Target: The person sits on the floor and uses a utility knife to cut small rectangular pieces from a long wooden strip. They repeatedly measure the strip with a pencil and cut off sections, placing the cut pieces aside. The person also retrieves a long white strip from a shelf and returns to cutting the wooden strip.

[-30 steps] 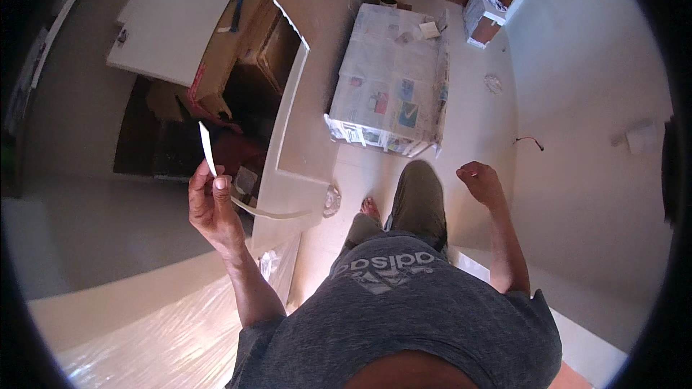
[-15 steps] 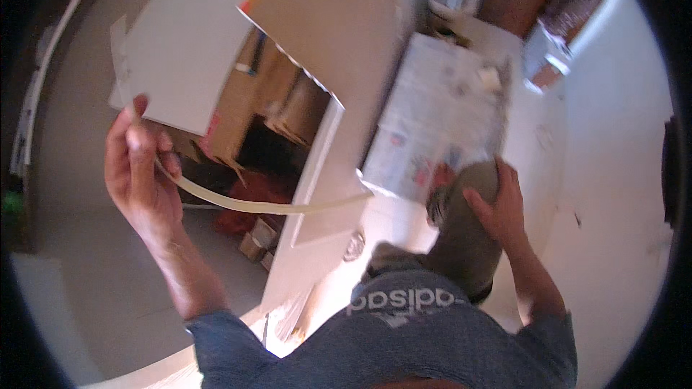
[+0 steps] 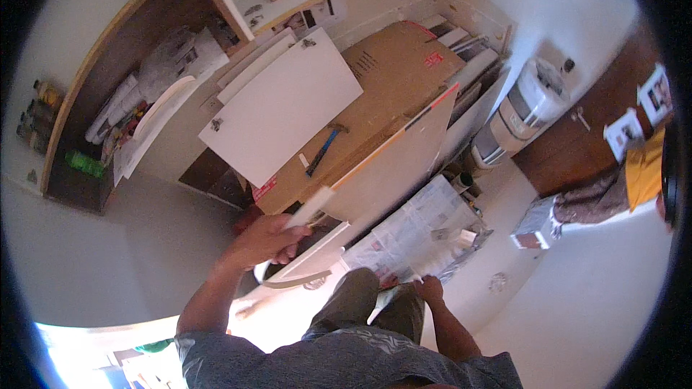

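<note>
My left hand (image 3: 268,239) is closed around a pale flexible strip (image 3: 311,207). One end rises past my fingers, while the rest hangs below the hand and curls to the right, near the pale edge of a board (image 3: 317,248). Beside my knee, my right hand (image 3: 430,289) is closed, with a small whitish bit showing at its fingertips; what it is cannot be made out. The newspaper-covered surface (image 3: 404,227) lies just beyond that hand.
A hammer (image 3: 328,150) with a blue handle lies on brown cardboard (image 3: 382,65), beside a white clipped board (image 3: 288,101). Boards lean upright in front of them. A wooden shelf (image 3: 144,21) holds papers at left. A wrapped roll (image 3: 515,119) stands near the brown door (image 3: 562,144).
My view has swung up, showing more of the room. My left hand, still holding the strip, has come lower and to the right. My right hand has left the knee's top and closed.
</note>
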Tool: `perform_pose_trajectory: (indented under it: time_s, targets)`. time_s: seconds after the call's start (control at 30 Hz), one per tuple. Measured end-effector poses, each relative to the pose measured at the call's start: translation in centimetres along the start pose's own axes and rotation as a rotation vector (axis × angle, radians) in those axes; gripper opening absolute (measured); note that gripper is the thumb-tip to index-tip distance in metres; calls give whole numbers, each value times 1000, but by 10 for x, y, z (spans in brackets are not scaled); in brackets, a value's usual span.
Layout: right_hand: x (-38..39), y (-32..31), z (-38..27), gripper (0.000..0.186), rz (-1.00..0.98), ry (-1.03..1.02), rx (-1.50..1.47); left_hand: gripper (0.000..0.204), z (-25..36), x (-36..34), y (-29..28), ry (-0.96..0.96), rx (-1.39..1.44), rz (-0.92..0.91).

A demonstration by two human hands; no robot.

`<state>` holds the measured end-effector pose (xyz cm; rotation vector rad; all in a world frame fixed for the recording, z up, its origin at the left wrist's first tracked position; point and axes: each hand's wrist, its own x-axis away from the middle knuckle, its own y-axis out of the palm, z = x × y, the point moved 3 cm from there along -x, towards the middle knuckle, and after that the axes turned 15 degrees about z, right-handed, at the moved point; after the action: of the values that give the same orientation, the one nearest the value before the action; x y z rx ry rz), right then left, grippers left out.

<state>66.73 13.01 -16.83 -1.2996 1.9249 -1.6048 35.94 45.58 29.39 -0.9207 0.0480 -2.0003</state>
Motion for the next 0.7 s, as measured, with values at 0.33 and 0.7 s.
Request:
perform_pose_trajectory:
  time_s: [0.33, 0.7]
  targets:
    - [-278, -446, -273, 32, 632, -612, -583, 24, 70, 135, -128, -47, -122, 731]
    - [-498, -590, -542, 31, 900, -1117, -279, 28, 146, 128, -180, 64, -517, 1180]
